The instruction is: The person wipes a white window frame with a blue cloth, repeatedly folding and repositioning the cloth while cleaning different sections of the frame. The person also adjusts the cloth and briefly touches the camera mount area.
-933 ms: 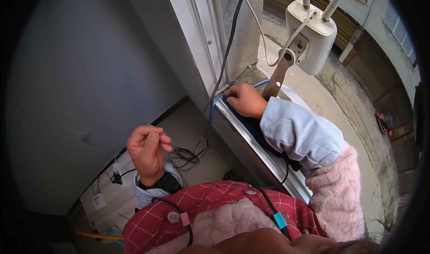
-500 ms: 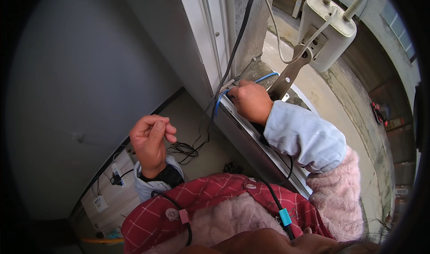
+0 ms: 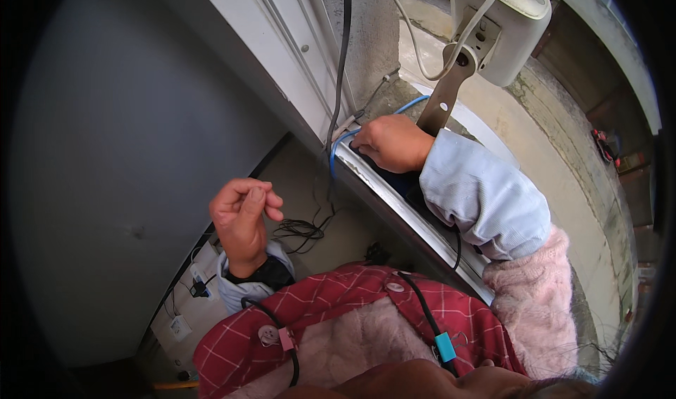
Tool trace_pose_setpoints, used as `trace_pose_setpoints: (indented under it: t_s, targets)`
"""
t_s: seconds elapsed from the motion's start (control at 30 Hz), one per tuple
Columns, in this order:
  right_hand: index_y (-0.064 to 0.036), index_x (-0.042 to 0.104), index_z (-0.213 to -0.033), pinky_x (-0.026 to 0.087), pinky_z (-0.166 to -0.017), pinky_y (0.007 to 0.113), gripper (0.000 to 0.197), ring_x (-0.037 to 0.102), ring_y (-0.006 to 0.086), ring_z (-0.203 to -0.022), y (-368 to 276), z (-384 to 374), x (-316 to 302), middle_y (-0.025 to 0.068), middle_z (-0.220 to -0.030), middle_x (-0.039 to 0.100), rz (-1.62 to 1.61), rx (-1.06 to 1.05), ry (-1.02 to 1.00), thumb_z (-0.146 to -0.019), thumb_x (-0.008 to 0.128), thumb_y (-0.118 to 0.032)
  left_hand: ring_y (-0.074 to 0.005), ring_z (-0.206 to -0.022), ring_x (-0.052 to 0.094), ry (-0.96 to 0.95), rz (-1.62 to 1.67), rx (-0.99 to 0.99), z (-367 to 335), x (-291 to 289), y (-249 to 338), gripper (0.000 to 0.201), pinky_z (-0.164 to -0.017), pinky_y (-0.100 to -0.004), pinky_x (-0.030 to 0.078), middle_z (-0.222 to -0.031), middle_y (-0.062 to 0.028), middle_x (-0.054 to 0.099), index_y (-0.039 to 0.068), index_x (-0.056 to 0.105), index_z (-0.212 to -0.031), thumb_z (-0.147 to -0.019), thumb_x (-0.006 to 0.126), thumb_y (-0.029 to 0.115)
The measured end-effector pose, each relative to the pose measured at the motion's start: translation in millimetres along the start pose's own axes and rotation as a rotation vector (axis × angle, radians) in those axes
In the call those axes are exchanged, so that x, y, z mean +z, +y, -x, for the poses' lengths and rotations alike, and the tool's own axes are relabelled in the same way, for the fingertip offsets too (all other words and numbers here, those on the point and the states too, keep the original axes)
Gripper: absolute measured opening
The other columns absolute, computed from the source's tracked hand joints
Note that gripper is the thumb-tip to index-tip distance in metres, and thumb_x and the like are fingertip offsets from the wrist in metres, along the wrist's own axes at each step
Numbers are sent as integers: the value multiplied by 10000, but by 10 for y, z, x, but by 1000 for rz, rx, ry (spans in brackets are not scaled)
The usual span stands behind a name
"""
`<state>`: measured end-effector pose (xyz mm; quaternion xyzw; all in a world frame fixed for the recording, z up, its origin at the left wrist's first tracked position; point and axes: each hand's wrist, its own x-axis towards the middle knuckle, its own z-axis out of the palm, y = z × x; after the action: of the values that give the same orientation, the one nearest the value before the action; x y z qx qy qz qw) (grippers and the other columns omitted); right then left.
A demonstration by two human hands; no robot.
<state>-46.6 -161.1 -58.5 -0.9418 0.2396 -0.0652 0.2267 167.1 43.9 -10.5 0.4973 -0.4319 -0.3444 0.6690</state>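
Note:
My right hand (image 3: 394,143) reaches over the window sill track (image 3: 380,191) near the corner of the white frame. Its fingers are closed on a dark blue cloth-like thing (image 3: 403,182), mostly hidden under the palm; a dark bit shows at the fingertips. Beside those fingertips, a blue cable (image 3: 332,161) bends over the track's end. My left hand (image 3: 243,216) is raised inside the room, fingers curled and thumb against the forefinger. Nothing shows in it, and it touches nothing.
Outside the window, a white device with antennas (image 3: 510,29) sits on a metal bracket (image 3: 445,96), right of the white frame (image 3: 282,40). A black cable (image 3: 343,61) runs down the frame. Coiled black cables (image 3: 303,233) lie below; a power strip (image 3: 199,279) is at the lower left.
The view has shifted slightly, with the white device now higher in the picture. My right hand sits a little farther from the frame corner along the track. My left hand keeps its pose.

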Motion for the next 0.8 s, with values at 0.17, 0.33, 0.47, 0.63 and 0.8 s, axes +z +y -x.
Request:
trace_pose_setpoints:
  t_s: [0.17, 0.33, 0.47, 0.63, 0.8]
  targets:
    - [-107, 755, -997, 534, -772, 458, 175, 675, 360, -896, -36, 64, -2, 142, -948, 721, -107, -100, -29, -878, 634, -150, -154, -587, 621, -9, -14, -30, -14, 20, 11, 171, -584, -240, 507, -775, -150, 682, -61, 652, -1005, -980, 622, 105]
    - [-108, 749, -883, 528, -714, 470, 130, 674, 360, -830, -232, -39, 101, 140, -845, 705, -21, -1, 46, -836, 638, -157, -152, -601, 628, -12, -23, -45, -48, 39, -6, 170, -594, -243, 513, -787, -154, 685, -61, 651, -1014, -980, 622, 104]
    - [-99, 735, -831, 517, -681, 487, 120, 666, 375, -783, -278, -128, 162, 157, -784, 683, 18, -83, 133, -806, 636, -162, -155, -610, 632, -11, 15, -47, -65, 104, -21, 166, -600, -244, 515, -796, -157, 685, -62, 649, -1022, -980, 620, 96]
    - [-104, 731, -831, 516, -691, 494, 120, 663, 382, -775, -212, -114, 121, 162, -786, 680, -42, -107, 54, -811, 627, -161, -160, -604, 626, -31, -7, -6, -34, 163, -16, 168, -593, -248, 516, -793, -156, 682, -62, 650, -1017, -980, 622, 100]
    - [-111, 734, -830, 518, -697, 484, 115, 666, 374, -768, -252, 46, 76, 152, -779, 680, 24, -135, -43, -799, 631, -153, -164, -601, 624, 44, 0, 49, 12, 102, -7, 180, -586, -252, 516, -789, -157, 678, -64, 651, -1012, -980, 629, 111]
